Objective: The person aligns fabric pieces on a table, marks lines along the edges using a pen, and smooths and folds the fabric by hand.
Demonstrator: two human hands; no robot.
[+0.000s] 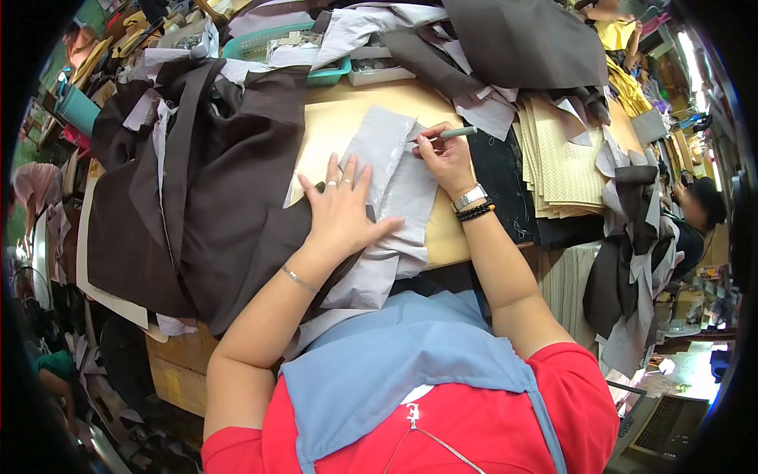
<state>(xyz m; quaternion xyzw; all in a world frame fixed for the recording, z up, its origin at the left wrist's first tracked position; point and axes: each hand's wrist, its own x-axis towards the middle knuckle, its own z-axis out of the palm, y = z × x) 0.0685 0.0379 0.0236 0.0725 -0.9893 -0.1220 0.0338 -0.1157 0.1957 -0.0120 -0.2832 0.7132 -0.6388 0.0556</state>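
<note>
A strip of light grey fabric (377, 142) lies on the pale yellow table top (335, 99) in front of me, with a frayed white seam down its length. My left hand (341, 207) presses flat on it, fingers spread, partly over the edge of dark brown cloth. My right hand (444, 164) grips a grey-green pen (459, 132) at the fabric's upper right side. The pen's writing end is hard to make out against the cloth. The large dark brown cloth (229, 189) is heaped to the left of my left hand.
A teal basket (257, 46) and a white tray (383, 75) of small items stand at the back. Woven cream sheets (564, 154) are stacked at right, beside black cloth (499, 178). More dark fabric (529, 43) lies behind. People are visible at both sides.
</note>
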